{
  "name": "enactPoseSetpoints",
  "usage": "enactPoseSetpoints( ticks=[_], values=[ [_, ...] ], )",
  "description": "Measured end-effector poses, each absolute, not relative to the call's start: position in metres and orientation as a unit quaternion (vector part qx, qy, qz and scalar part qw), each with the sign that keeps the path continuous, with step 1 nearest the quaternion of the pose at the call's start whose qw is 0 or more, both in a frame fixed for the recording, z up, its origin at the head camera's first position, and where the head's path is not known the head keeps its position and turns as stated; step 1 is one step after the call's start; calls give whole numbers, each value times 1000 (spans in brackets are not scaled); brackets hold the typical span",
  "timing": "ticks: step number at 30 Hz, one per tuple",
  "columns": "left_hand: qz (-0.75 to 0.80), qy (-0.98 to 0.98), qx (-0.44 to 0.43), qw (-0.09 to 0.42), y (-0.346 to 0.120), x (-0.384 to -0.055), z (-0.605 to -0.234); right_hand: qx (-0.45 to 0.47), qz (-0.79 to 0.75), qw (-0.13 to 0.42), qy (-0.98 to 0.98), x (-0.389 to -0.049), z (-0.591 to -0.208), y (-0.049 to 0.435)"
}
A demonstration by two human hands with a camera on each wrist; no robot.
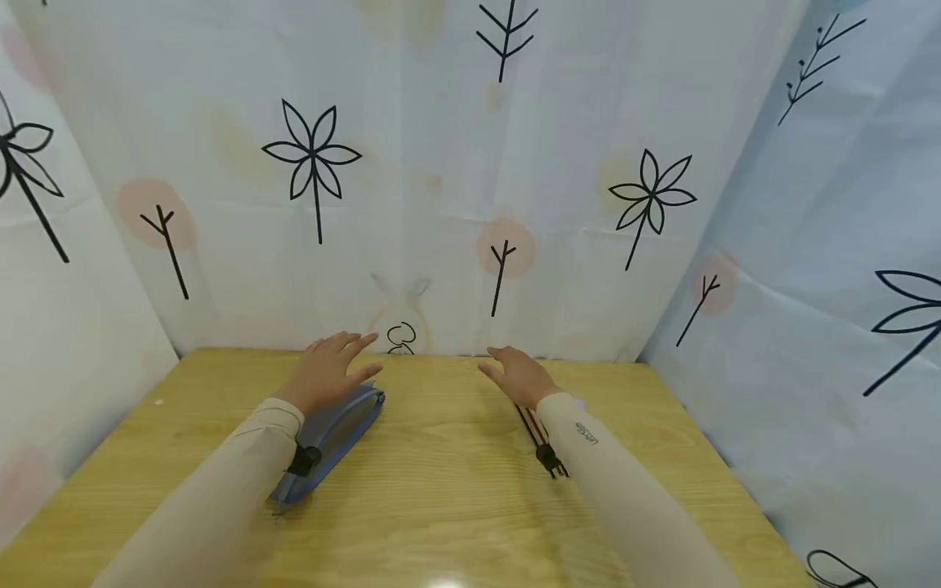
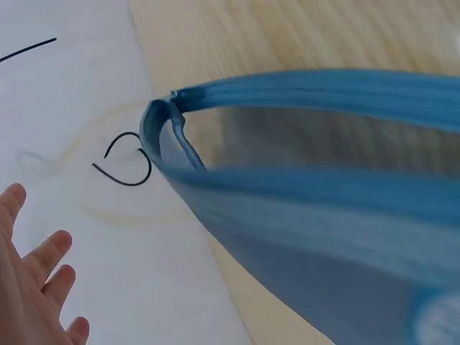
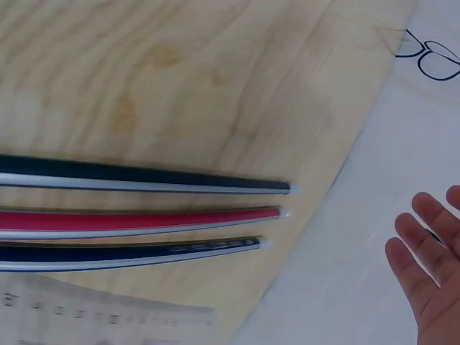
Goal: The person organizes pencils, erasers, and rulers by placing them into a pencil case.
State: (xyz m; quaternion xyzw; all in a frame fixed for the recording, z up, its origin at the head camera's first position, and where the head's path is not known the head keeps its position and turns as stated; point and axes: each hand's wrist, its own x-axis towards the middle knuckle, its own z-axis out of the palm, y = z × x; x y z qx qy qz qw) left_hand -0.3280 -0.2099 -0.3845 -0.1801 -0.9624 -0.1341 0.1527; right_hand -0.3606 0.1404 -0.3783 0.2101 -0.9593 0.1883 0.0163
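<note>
My left hand (image 1: 331, 371) hovers with fingers spread above the far end of a blue-trimmed pouch (image 2: 302, 187). The pouch stands on the table with its mouth gaping and its side see-through; in the head view my left sleeve covers part of it. My right hand (image 1: 520, 377), its fingers extended and nothing in them, is beyond the ends of three slim pencil-like sticks. In the right wrist view these are a dark green one (image 3: 158, 174), a red one (image 3: 144, 221) and a dark blue one (image 3: 136, 254). Beside them lies a clear ruler (image 3: 108, 316).
The wooden table (image 1: 441, 490) meets a white patterned curtain (image 1: 412, 204) at its back edge. Similar curtains close in the left and right sides. A black device (image 1: 305, 459) sits on the left wrist.
</note>
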Motion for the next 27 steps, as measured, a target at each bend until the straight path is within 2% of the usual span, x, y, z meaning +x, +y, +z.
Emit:
enactPoseSetpoints(
  ticks=[6, 18, 27],
  values=[
    [-135, -959, -179, 174, -229, -303, -388, 171, 240, 26, -955, -345, -390, 163],
    [-114, -950, -182, 225, -227, -266, -398, 100, 263, 47, -958, -315, -413, 178],
    [-117, -953, -174, 216, -231, -256, -413, 50, 277, 64, -958, -310, -431, 176]
  ],
)
